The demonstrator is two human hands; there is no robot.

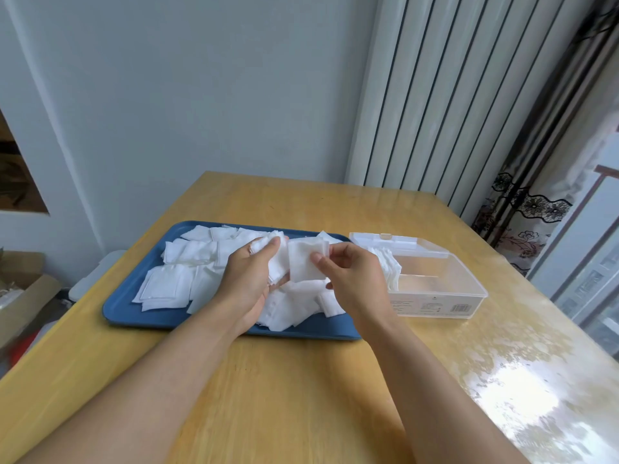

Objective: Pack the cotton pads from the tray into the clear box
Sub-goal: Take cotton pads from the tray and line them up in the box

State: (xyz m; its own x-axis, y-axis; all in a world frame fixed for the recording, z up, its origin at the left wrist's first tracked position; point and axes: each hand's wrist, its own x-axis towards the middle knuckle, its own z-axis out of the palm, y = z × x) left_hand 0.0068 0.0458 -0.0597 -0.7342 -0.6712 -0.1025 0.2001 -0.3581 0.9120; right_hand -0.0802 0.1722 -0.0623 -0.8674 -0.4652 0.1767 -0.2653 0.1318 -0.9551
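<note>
Both hands (249, 279) (348, 276) pinch cotton pads (306, 262) — above tray (134, 313).

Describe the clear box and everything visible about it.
The clear box looks like a rectangular container of see-through plastic. It sits on the wooden table just right of the blue tray. Its lid is open, hinged back on the far side, with a small tab. A stack of white cotton pads stands on edge at its left end; the rest looks empty. A label with a barcode marks the near wall. Neither hand touches it.
</note>
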